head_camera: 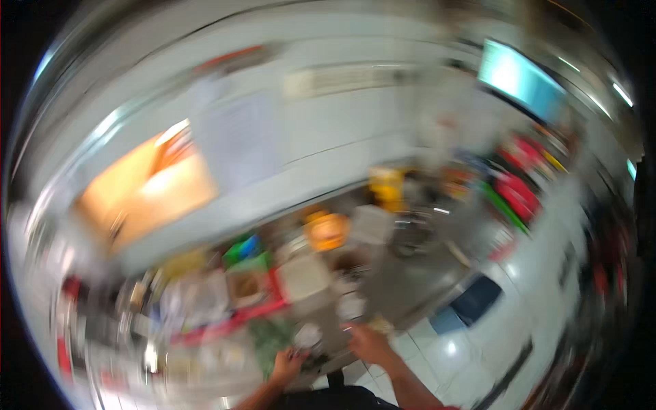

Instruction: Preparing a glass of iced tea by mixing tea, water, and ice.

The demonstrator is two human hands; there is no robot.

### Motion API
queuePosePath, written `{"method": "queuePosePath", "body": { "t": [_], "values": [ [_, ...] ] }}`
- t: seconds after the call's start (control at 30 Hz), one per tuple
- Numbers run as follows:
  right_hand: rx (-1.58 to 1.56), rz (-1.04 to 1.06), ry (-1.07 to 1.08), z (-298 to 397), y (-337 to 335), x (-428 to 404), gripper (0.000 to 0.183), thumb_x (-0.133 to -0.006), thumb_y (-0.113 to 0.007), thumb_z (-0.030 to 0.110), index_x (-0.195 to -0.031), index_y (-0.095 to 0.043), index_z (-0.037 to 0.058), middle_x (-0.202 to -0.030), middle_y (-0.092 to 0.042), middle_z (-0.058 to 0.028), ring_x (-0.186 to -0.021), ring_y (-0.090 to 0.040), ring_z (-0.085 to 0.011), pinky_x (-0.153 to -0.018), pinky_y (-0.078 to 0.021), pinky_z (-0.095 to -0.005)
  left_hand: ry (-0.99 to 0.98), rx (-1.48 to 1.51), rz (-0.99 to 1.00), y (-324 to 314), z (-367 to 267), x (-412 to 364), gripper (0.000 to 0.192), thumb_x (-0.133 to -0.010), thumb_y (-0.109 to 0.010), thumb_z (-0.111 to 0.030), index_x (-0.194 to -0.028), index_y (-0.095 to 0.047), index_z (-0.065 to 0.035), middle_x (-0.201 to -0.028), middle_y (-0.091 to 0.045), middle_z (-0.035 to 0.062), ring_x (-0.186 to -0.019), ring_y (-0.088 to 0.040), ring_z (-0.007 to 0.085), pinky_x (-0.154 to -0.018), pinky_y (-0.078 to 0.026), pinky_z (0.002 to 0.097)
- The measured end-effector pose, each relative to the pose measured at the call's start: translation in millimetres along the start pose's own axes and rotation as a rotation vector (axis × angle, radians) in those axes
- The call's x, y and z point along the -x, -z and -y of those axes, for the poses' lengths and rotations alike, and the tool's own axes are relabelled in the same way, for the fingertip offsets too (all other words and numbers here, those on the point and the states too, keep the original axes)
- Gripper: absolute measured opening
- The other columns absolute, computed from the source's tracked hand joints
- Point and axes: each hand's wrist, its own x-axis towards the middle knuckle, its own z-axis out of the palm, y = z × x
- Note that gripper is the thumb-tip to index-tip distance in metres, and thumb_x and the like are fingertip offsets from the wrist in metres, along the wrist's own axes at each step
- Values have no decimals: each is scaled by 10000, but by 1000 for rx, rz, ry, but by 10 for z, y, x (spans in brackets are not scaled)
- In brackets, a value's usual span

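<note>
The whole view is smeared by motion. My left hand (288, 365) is at the front edge of a grey counter (405, 287), fingers curled; blur hides whether it holds anything. Just beyond it stands a pale round container (308, 337), and a dark green sheet (271, 341) lies to its left. My right hand (370, 344) is farther right over the counter's edge, fingers bent, perhaps around something small that I cannot make out. Near its fingertips is a second pale round container (351, 306). Contact with either container cannot be told.
A red tray (256, 310) with packed items and a beige box (305, 277) sit left of centre. Behind them are an orange bowl (327, 231) and a yellow container (388, 188). A dark blue object (476, 300) lies on the tiled floor (441, 353) at right; a lit screen (520, 79) hangs above.
</note>
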Motion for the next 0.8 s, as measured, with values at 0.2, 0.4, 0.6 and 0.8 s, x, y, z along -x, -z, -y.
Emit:
{"method": "queuePosePath", "body": {
  "t": [0.2, 0.4, 0.6, 0.8],
  "values": [
    [-132, 20, 117, 737, 324, -187, 138, -874, -650, 88, -979, -699, 12, -734, -643, -129, -700, -654, -232, -650, -502, -349, -173, 405, -76, 892, -173, 713, 461, -921, -748, -241, -656, -415, -63, -584, -364, 8, -601, -346, 79, -533, -338, 307],
    [-183, 335, 826, 2660, -423, -1211, 140, -891, -649, 79, -1014, -686, 22, -816, -636, -133, -670, -630, -259, -634, -499, -362, -190, 219, -675, 1723, -203, 1928, 399, -906, -741, -108, -664, -428, -59, -578, -351, -16, -583, -334, 63, -527, -314, 280],
    [-136, 435, 1067, 4396, -1900, -2276, 203, -868, -679, 124, -1046, -683, 27, -835, -642, -153, -748, -641, -309, -696, -520, -394, -140, 329, -1099, 2467, 340, 2567, 492, -882, -691, 71, -620, -315, -108, -616, -419, -75, -636, -392, 17, -615, -414, 212],
    [186, 63, 942, 5546, -3230, -3805, 440, -878, -651, 252, -1253, -592, 29, -1187, -618, -286, -1103, -601, -450, -962, -489, -482, -107, 293, -1259, 3531, 702, 2858, 500, -905, -693, 38, -632, -298, -103, -614, -398, -68, -636, -359, 23, -576, -377, 215]
  ]
}}
